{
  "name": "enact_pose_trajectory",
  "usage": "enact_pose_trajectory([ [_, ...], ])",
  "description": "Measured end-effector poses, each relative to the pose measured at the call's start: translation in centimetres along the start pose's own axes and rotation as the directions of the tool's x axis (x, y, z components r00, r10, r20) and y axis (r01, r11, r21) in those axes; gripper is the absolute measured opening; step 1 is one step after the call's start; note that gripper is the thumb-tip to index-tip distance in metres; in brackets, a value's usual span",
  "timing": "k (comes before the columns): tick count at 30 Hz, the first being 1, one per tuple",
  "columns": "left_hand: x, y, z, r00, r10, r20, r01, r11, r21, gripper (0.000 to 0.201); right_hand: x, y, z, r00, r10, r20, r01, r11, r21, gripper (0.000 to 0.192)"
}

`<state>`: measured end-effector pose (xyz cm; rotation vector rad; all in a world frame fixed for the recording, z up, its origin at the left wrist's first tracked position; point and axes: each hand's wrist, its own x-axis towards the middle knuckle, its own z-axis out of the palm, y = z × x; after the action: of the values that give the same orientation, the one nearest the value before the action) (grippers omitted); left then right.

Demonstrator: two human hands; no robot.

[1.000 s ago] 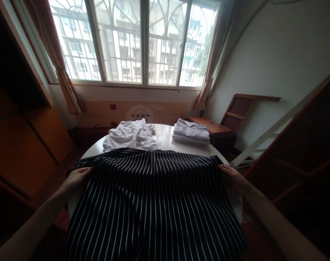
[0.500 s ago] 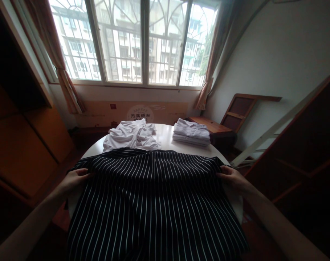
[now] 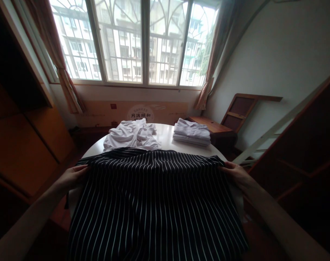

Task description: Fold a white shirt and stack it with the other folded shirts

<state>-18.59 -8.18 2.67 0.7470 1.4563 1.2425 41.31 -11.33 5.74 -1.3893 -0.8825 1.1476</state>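
1. The left hand [image 3: 72, 177] grips the left edge of a dark navy cloth with thin white stripes [image 3: 154, 203], fingers curled over the hem. The right hand [image 3: 237, 175] holds the opposite edge in the same way, so the fabric is stretched between the two.
2. The striped cloth lies across the near half of a round white table [image 3: 167, 136]; its far edge sits in a soft ridge near the middle of the tabletop, and its near part hangs off the table toward the person.
3. Risk, as a judgement: so much of the cloth hangs over the near rim that its weight could drag the rest off the table if either grip loosens.
4. Uneven pull from the two hands would likely skew the stripes and set creases along the bunched far edge.
5. A push forward could carry that far edge into the loose crumpled white garment [image 3: 132, 136], which lies just beyond it, and tangle the two.
6. The neat stack of folded white garments [image 3: 192, 132] at the far right of the table stands a little farther off and looks less exposed.
7. The cloth looks thin, limp and smooth; its stripes run toward the person and fan outward, with a few shallow wrinkles near the hands.
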Motion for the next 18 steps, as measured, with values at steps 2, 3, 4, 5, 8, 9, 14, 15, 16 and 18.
enact_pose_trajectory([
  [2, -0.2, 0.0, 0.3, 1.0, -0.004, 0.011, 0.004, 1.0, -0.018, 0.024, 0.1, 0.3, 0.1, 1.0, -0.006, 0.022, 0.005, 1.0, 0.025, 0.019],
  [3, -0.4, 0.0, 0.5, 1.0, -0.013, 0.019, 0.013, 1.0, -0.027, 0.022, 0.2, 0.5, 0.1, 0.999, -0.005, 0.037, 0.003, 0.999, 0.032, 0.018],
  [4, -0.6, 0.1, 0.7, 1.0, -0.021, 0.021, 0.022, 0.999, -0.032, 0.019, 0.2, 0.7, 0.0, 0.999, 0.001, 0.05, -0.003, 0.999, 0.035, 0.018],
  [5, -0.8, 0.1, 0.9, 0.999, -0.031, 0.025, 0.032, 0.999, -0.037, 0.017, 0.3, 1.0, 0.0, 0.998, 0.013, 0.054, -0.015, 0.999, 0.034, 0.018],
  [8, -1.1, 0.1, 1.0, 0.997, -0.057, 0.054, 0.059, 0.998, -0.035, 0.011, 0.4, 1.3, -0.3, 0.998, 0.055, 0.021, -0.056, 0.998, 0.036, 0.018],
  [9, -1.0, 0.0, 0.9, 0.996, -0.058, 0.069, 0.06, 0.998, -0.027, 0.01, 0.3, 1.3, -0.4, 0.998, 0.064, 0.01, -0.064, 0.997, 0.041, 0.018],
  [14, -0.4, -0.6, 0.0, 0.986, -0.086, 0.143, 0.083, 0.996, 0.032, 0.024, 0.0, 1.5, -1.0, 0.997, 0.076, 0.026, -0.077, 0.996, 0.05, 0.019],
  [15, -0.4, -0.7, -0.1, 0.982, -0.099, 0.158, 0.095, 0.995, 0.035, 0.028, -0.1, 1.6, -1.1, 0.995, 0.088, 0.044, -0.09, 0.995, 0.04, 0.017],
  [16, -0.5, -0.8, -0.1, 0.979, -0.108, 0.172, 0.104, 0.994, 0.033, 0.032, -0.2, 1.8, -1.2, 0.993, 0.099, 0.063, -0.101, 0.994, 0.028, 0.016],
  [18, -0.6, -0.9, 0.0, 0.976, -0.107, 0.192, 0.105, 0.994, 0.021, 0.037, -0.3, 2.3, -1.4, 0.99, 0.107, 0.087, -0.107, 0.994, -0.008, 0.014],
])
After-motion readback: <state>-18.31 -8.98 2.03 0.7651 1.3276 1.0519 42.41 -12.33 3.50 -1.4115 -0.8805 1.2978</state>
